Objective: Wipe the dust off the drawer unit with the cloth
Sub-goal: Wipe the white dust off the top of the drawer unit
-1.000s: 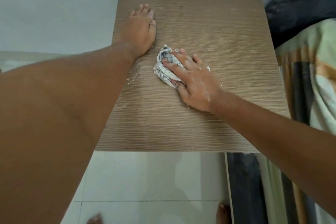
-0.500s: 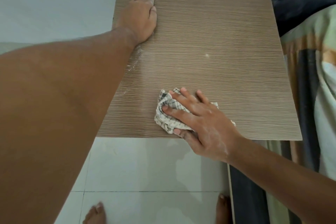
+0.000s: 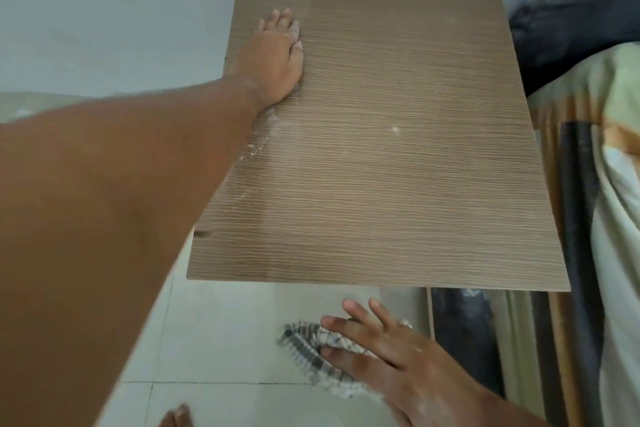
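Observation:
The drawer unit's brown wood-grain top [image 3: 398, 156] fills the middle of the view. White dust streaks lie along its left side near my forearm, and a small white speck sits near the middle. My left hand [image 3: 277, 62] rests flat on the far left part of the top, fingers together. My right hand [image 3: 391, 354] is off the front edge, in the air above the floor, pressing the checked cloth [image 3: 311, 354] under its fingers. The cloth looks blurred.
A pale wall lies behind and left of the unit. White floor tiles [image 3: 225, 340] lie below its front edge, with my toes [image 3: 176, 418] showing. A bed with patterned bedding [image 3: 609, 184] and a dark wooden frame stands close on the right.
My right hand has swept the cloth from the middle of the top toward me and off the front edge. My left hand has stayed planted.

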A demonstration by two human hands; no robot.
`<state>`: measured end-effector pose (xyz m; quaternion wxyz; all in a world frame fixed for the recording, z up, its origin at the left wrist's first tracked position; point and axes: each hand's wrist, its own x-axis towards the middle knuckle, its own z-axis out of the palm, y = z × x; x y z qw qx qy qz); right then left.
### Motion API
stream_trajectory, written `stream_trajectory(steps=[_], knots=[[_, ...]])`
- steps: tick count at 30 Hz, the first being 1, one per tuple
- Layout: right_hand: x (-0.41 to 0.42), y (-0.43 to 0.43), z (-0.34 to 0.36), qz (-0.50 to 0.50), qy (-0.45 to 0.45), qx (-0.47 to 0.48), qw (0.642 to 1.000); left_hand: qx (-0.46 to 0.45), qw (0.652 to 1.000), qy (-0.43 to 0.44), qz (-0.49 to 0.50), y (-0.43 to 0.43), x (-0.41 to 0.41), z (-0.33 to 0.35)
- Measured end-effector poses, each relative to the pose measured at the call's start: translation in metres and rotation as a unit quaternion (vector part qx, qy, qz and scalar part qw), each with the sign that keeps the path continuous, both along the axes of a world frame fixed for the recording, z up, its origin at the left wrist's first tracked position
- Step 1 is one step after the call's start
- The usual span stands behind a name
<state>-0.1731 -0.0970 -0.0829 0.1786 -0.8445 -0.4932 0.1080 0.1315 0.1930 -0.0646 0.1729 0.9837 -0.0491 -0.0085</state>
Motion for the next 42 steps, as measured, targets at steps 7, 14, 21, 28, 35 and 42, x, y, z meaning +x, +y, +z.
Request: stream_trajectory(steps=[7, 14, 21, 28, 35, 42], knots=[[0.113, 0.059, 0.046, -0.236, 0.049, 0.193, 0.951, -0.093, 0.990, 0.007, 0.104, 0.043, 0.000, -0.002], [0.317, 0.125, 0.034, -0.376, 0.091, 0.279, 0.879, -0.179, 0.969, -0.031, 0.170, 0.042, -0.007, -0.009], [0.441, 0.132, 0.024, -0.504, -0.013, 0.004, 0.864, -0.172, 0.970, -0.039, 0.168, 0.043, 0.002, -0.010], [0.434, 0.176, 0.016, -0.488, -0.025, -0.092, 0.868, -0.160, 0.973, -0.018, 0.166, 0.043, 0.002, -0.009], [0.417, 0.190, 0.019, -0.312, -0.022, -0.070, 0.947, -0.142, 0.976, -0.017, 0.162, 0.044, 0.004, -0.010], [0.357, 0.186, 0.018, -0.227, -0.022, -0.042, 0.973, -0.155, 0.975, -0.035, 0.158, 0.042, 0.002, -0.009]])
